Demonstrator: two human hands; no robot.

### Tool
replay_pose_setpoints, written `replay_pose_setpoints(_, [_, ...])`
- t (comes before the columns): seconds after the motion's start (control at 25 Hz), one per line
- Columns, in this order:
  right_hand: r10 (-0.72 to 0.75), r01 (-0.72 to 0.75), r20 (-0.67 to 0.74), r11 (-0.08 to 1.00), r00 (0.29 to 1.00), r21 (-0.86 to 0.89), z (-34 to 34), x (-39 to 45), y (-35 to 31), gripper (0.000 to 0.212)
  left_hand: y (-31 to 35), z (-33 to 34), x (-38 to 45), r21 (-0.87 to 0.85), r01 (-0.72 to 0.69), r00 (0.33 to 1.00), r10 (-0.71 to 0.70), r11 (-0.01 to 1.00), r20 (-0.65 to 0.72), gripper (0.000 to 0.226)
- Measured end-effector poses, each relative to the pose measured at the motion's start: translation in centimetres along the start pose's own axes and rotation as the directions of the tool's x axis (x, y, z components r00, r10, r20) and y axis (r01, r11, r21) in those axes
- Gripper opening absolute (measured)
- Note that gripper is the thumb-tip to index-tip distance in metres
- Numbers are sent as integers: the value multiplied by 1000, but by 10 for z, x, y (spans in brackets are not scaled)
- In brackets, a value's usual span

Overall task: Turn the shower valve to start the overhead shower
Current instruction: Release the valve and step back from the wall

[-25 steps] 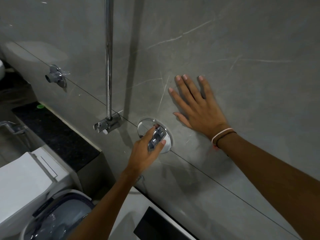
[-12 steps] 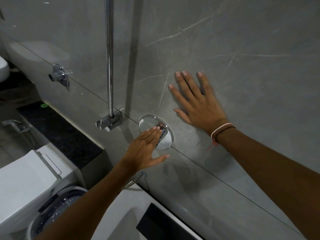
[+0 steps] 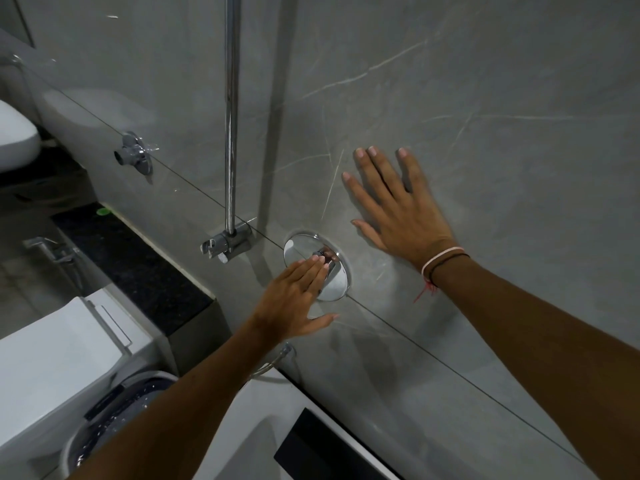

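The valve handle [image 3: 327,263], on its round plate [image 3: 337,289] on the wall [image 3: 450,98], has been released: left hand [image 3: 294,299] fingers are opened flat over it, right hand [image 3: 401,209] is spread on the wall. Regripping is likely needed.

The left hand [image 3: 294,299] lies flat with fingers straight over the round chrome shower valve [image 3: 317,266], its fingertips at the handle, seemingly touching it rather than gripping. Just right of the valve, the right hand [image 3: 398,213] presses open-palmed on the grey wall tile [image 3: 485,98]. Left of the valve a chrome riser pipe [image 3: 231,116] runs up from its bracket [image 3: 227,242].
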State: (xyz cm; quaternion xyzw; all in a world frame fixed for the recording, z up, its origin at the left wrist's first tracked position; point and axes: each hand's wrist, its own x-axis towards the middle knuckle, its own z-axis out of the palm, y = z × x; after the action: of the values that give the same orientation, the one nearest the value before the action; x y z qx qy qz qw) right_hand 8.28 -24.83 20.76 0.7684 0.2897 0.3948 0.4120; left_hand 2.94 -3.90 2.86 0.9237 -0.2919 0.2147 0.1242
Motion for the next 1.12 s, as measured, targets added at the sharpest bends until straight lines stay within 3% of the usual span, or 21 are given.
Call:
replay_pose_setpoints(0.2, [-4,4,2,1000,1000,11,2,1,0,83,11,0,0,-21,77,997,-76,997,27,91])
replay_pose_setpoints(0.28, [-6,6,9,1000,1000,5,1,1,0,84,15,-4,3,-33,118,989,-114,993,97,94])
replay_pose_setpoints(0.52, [2,-6,86,998,996,55,-15,2,2,81,34,-29,-13,148,178,941,-212,973,264,106])
replay_pose_setpoints(0.68, [49,-71,144,986,988,152,-37,9,0,72,30,-69,-28,241,190,949,-241,952,204,105])
replay_pose_setpoints(0.88, [191,-202,67,935,979,291,-82,37,17,55,13,-140,-46,361,261,942,-318,895,105,108])
replay_pose_setpoints(1.12, [301,-274,-22,892,953,361,-149,110,36,81,-24,-264,-90,454,430,895,-436,781,-98,101])
